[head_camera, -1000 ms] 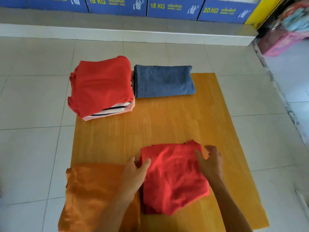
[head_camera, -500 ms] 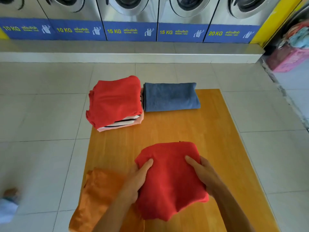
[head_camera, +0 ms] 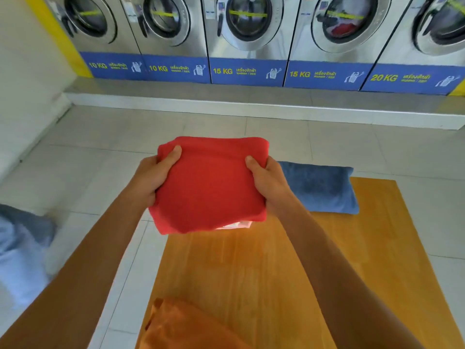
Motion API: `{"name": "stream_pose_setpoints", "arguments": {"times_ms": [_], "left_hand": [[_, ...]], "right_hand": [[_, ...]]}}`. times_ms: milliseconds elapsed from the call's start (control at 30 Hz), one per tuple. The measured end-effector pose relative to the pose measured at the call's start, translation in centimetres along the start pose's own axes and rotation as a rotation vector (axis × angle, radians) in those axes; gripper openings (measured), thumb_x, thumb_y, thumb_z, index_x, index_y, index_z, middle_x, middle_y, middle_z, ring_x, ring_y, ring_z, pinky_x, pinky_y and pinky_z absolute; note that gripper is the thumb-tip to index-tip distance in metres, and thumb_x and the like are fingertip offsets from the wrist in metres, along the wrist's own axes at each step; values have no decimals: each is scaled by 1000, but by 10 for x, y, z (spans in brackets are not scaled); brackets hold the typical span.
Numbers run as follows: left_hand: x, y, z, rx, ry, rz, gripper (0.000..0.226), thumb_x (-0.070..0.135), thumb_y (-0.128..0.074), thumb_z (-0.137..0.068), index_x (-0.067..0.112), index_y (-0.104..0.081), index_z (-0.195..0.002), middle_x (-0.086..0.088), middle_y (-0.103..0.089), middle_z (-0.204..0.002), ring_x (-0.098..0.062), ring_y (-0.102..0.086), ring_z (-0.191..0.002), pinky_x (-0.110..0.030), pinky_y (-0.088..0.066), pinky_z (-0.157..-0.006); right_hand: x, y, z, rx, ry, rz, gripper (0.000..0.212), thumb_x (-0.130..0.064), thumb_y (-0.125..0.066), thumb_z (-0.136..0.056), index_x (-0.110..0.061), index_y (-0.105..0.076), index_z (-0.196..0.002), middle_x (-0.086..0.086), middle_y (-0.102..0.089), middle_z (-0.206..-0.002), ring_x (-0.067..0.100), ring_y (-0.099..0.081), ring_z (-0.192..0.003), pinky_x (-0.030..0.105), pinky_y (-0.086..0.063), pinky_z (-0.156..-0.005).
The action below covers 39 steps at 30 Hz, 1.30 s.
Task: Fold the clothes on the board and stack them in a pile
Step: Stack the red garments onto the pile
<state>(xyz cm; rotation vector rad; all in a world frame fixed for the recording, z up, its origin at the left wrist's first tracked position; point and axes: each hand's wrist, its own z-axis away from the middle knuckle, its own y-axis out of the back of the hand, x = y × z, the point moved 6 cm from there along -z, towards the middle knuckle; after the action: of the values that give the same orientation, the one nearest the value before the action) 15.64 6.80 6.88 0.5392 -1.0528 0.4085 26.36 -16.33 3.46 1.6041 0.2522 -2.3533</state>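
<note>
A folded red garment (head_camera: 211, 185) is held up in the air over the far left corner of the wooden board (head_camera: 276, 278). My left hand (head_camera: 156, 175) grips its left edge and my right hand (head_camera: 266, 181) grips its right edge, thumbs on top. The garment hides the pile below it; only a pale sliver of the pile (head_camera: 234, 225) shows under its near edge. A folded blue garment (head_camera: 319, 190) lies on the board's far edge to the right. An orange garment (head_camera: 186, 326) lies at the board's near left corner.
A row of steel washing machines (head_camera: 246, 28) stands on a raised step (head_camera: 251, 104) beyond the board. Pale floor tiles (head_camera: 100, 152) surround the board. A blurred blue-grey shape (head_camera: 22, 243) sits at the left edge.
Both hands lifted the folded red garment off the board's middle and carried it forward and left over the pile. The head tilted up, bringing the washing machines into view.
</note>
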Motion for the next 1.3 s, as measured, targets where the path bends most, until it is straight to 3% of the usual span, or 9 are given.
{"name": "stream_pose_setpoints", "arguments": {"times_ms": [133,300,433,667,833,933,1033,1233,1300], "left_hand": [[6,2,-68,34,-43,2,58,49,-73,-80,14,-62,-125,-4,-70,-111,-15,-68,-90,-28,-53,-72],[-77,-23,-112,42,86,-100,49,32,-65,-92,8,-55,-133,-11,-60,-128,-21,-58,-102,-31,-46,-86],[-103,-21,-125,65,160,2,51,35,-68,-88,12,-58,-132,-11,-62,-129,-27,-60,-113,-39,-49,-97],[-94,-9,-102,213,46,-105,69,53,-66,-84,14,-49,-139,-5,-59,-125,-24,-58,-110,-36,-47,-92],[-128,33,-19,339,35,-207,52,45,-51,-95,17,-46,-138,-7,-60,-130,-26,-60,-113,-38,-49,-89],[-188,54,49,224,128,-289,44,48,-51,-94,21,-54,-128,-6,-65,-122,-26,-64,-109,-49,-52,-96],[-241,67,119,116,226,-393,46,60,-48,-88,27,-59,-118,-2,-69,-112,-25,-66,-104,-51,-53,-94],[-275,62,215,60,215,-543,57,66,-48,-85,20,-59,-115,1,-68,-95,-18,-67,-81,-32,-55,-67],[-280,56,224,76,211,-544,70,69,-50,-82,14,-54,-125,-6,-67,-111,-25,-67,-93,-38,-56,-74]], "right_hand": [[1,-22,-61,49,-7,9,38,-38,-59,-95,-12,-58,-124,8,-69,-116,28,-68,-105,48,-57,-93],[71,-21,-89,91,-132,92,47,-36,-61,-96,-12,-54,-136,2,-64,-120,24,-62,-111,42,-51,-101],[85,-17,-102,82,-136,39,47,-38,-66,-92,-14,-59,-131,1,-68,-116,23,-66,-107,46,-54,-99],[75,-13,-82,94,-154,61,56,-43,-67,-90,-12,-53,-134,2,-66,-121,24,-65,-109,47,-54,-98],[89,27,-1,169,-114,44,42,-35,-65,-92,-14,-54,-127,-1,-66,-112,17,-68,-100,41,-58,-87],[142,60,76,167,-259,35,26,-21,-63,-97,-8,-58,-118,7,-70,-105,14,-68,-78,30,-55,-62],[195,81,164,68,-446,116,15,-16,-60,-100,-3,-64,-107,11,-69,-88,13,-64,-60,26,-48,-53],[256,71,295,-162,-688,312,38,-36,-61,-98,0,-63,-84,8,-63,-67,15,-55,-53,26,-42,-49],[261,48,309,-250,-663,334,44,-46,-60,-95,-4,-63,-81,7,-66,-65,15,-57,-52,27,-45,-48]]}}
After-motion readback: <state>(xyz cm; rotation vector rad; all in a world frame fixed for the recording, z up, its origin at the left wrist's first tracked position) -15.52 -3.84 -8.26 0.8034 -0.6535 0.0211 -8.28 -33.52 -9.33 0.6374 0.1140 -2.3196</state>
